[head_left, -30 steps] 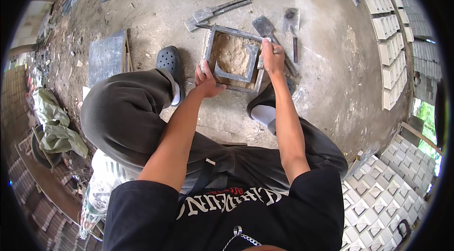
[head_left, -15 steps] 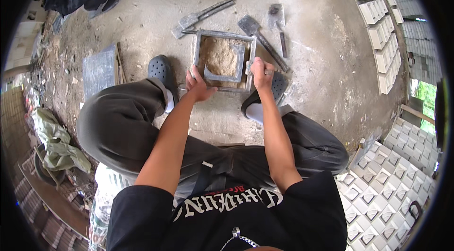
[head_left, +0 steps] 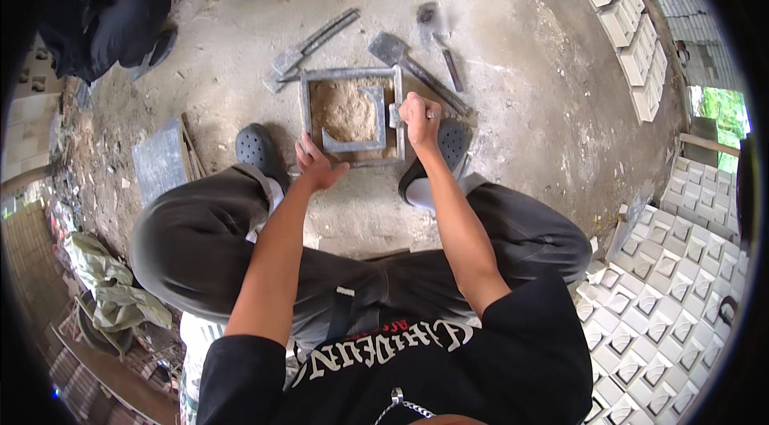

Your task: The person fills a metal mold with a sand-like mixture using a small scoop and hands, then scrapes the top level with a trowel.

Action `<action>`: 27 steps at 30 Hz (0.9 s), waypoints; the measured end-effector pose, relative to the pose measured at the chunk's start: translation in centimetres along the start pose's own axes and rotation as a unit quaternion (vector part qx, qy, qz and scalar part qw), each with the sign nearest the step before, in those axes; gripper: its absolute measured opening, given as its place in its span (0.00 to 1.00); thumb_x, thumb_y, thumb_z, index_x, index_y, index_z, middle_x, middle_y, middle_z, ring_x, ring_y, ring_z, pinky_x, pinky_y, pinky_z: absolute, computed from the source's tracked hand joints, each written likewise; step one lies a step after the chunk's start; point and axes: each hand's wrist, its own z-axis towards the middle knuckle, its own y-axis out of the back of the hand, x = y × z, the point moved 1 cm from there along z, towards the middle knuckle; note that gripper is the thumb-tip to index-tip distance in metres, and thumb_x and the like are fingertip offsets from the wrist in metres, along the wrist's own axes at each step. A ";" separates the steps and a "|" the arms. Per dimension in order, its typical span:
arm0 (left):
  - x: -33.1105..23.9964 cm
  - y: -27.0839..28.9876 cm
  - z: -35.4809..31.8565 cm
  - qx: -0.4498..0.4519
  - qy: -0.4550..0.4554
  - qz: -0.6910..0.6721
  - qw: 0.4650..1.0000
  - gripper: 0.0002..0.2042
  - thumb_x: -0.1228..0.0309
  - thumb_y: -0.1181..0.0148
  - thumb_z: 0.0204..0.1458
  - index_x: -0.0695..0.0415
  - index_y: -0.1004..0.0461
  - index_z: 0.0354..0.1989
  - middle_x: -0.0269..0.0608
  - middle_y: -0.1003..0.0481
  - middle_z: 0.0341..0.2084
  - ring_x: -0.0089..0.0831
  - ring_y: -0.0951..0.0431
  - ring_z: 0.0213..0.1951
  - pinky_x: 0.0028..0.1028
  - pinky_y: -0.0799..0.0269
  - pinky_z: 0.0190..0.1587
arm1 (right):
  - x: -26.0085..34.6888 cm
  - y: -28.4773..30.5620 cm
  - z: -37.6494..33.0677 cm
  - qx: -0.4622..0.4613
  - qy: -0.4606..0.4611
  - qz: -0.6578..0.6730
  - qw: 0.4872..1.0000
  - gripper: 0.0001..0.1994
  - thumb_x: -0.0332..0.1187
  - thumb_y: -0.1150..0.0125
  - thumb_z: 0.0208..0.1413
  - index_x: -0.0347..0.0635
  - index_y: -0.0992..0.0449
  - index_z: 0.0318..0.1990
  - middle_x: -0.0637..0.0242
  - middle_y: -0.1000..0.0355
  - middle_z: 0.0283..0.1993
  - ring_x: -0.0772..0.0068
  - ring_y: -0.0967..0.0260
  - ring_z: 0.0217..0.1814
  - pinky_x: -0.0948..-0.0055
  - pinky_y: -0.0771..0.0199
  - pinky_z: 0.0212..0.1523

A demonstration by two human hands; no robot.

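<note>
On the floor between my feet lies a square grey mould frame (head_left: 398, 84), filled with pale, crumbly sand-like material (head_left: 343, 110). An L-shaped grey inner piece (head_left: 374, 124) shows inside it along the right and near sides. My left hand (head_left: 318, 170) grips the near left corner, with fingers against the left side and the thumb stretched along the near edge. My right hand (head_left: 420, 119) is closed round a small hammer-like tool (head_left: 394, 115). Its blocky head is at the frame's right side; most of the handle is hidden in my fist.
Beyond the mould lie a long-handled flat scraper (head_left: 388, 47), a flat bar (head_left: 316, 42) and a dark rod (head_left: 451, 68). A grey board (head_left: 164, 159) lies left. Another person (head_left: 120, 32) crouches at far left. White patterned blocks (head_left: 621, 16) line the right; more tiles (head_left: 665, 297) sit near right.
The whole view has shifted, so the mould appears farther left and slightly nearer. More of the other person now shows, including an arm. Both my hands keep their places at the mould.
</note>
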 end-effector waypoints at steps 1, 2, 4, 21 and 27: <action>0.1 0.6 0.0 -0.015 -0.006 0.003 1.000 0.65 0.42 0.36 0.42 0.60 0.90 0.63 0.71 0.82 0.63 0.66 0.74 0.66 0.50 0.66 0.66 | 1.1 -0.5 0.3 -0.013 0.018 0.017 1.000 0.23 0.36 0.50 0.59 0.44 0.45 0.12 0.76 0.45 0.14 0.86 0.52 0.16 0.75 0.56 0.18; 0.1 1.0 0.6 0.003 0.022 -0.025 0.999 0.65 0.42 0.36 0.42 0.62 0.90 0.62 0.70 0.82 0.63 0.65 0.76 0.66 0.49 0.68 0.67 | 2.2 -1.1 0.6 -0.026 0.036 0.033 0.998 0.23 0.36 0.51 0.59 0.45 0.45 0.12 0.76 0.46 0.13 0.86 0.52 0.16 0.76 0.56 0.18; 0.6 0.8 0.8 -0.023 -0.021 -0.008 0.999 0.65 0.42 0.36 0.42 0.63 0.90 0.62 0.70 0.83 0.63 0.65 0.77 0.66 0.49 0.68 0.67 | 2.9 -1.3 -0.2 -0.049 0.086 0.070 0.993 0.23 0.36 0.51 0.59 0.46 0.47 0.11 0.77 0.47 0.13 0.86 0.53 0.15 0.76 0.57 0.18; -0.6 1.7 0.4 0.020 0.026 -0.024 0.999 0.65 0.43 0.36 0.43 0.66 0.90 0.61 0.69 0.84 0.63 0.64 0.79 0.66 0.51 0.70 0.66 | 2.5 -2.9 6.6 -0.034 0.036 -0.006 0.999 0.21 0.36 0.48 0.57 0.44 0.39 0.11 0.77 0.42 0.12 0.84 0.49 0.15 0.75 0.53 0.17; -0.2 1.5 0.3 0.015 0.006 0.000 1.000 0.65 0.42 0.37 0.43 0.68 0.90 0.61 0.70 0.83 0.63 0.66 0.78 0.66 0.52 0.69 0.66 | 3.0 -3.1 8.1 -0.023 0.014 -0.020 0.999 0.21 0.36 0.49 0.57 0.44 0.40 0.11 0.76 0.43 0.12 0.84 0.48 0.15 0.75 0.51 0.17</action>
